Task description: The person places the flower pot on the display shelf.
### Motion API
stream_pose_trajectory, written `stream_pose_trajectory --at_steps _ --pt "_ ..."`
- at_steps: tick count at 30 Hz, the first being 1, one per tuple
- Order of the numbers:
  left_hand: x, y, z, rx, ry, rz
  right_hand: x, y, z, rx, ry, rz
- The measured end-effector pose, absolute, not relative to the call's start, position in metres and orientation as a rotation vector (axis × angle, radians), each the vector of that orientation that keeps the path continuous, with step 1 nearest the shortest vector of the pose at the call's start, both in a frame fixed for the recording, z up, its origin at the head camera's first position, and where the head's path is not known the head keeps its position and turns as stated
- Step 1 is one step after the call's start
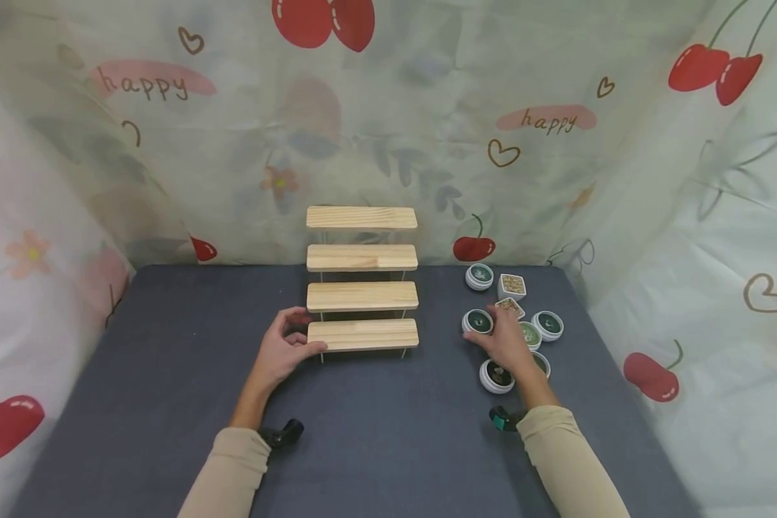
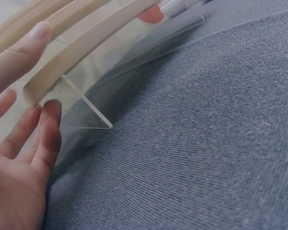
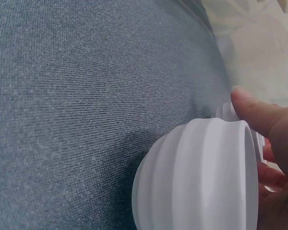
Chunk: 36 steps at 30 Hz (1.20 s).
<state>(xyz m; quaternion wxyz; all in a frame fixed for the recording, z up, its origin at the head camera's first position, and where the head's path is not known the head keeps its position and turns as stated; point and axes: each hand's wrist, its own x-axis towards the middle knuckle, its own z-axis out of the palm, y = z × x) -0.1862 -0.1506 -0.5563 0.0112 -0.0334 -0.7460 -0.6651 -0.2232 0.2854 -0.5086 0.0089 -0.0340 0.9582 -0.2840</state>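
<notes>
Right hand point(image 1: 508, 344): we see thumb and fingers curled round one white round pot with a dark green top point(image 1: 477, 321), pinching it at the fingertips; whether it is lifted we cannot tell. Left hand point(image 1: 283, 347): thumb above and fingers below the left end of the lowest board, gripping a tiered rack of pale wooden boards on thin legs point(image 1: 362, 296). Board count: four. Beside the right hand we count five more white round pots point(image 1: 547, 326), one partly hidden by the wrist, and two white square pots with tan grainy tops point(image 1: 512, 286). All are on the dark blue-grey table point(image 1: 388, 432), right of the rack.
</notes>
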Motion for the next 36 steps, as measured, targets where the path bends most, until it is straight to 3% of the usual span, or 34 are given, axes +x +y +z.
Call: stream_pose_trajectory --at_steps 17,36 --pt "-0.183 -0.149 -0.563 -0.084 -2.339 -2.103 -0.223 0.283 -0.506 -0.107 2.990 -0.871" --pt "-0.184 -0.147 -0.567 -0.074 -2.343 -1.974 -0.218 0.251 -0.464 -0.168 3.030 -0.934"
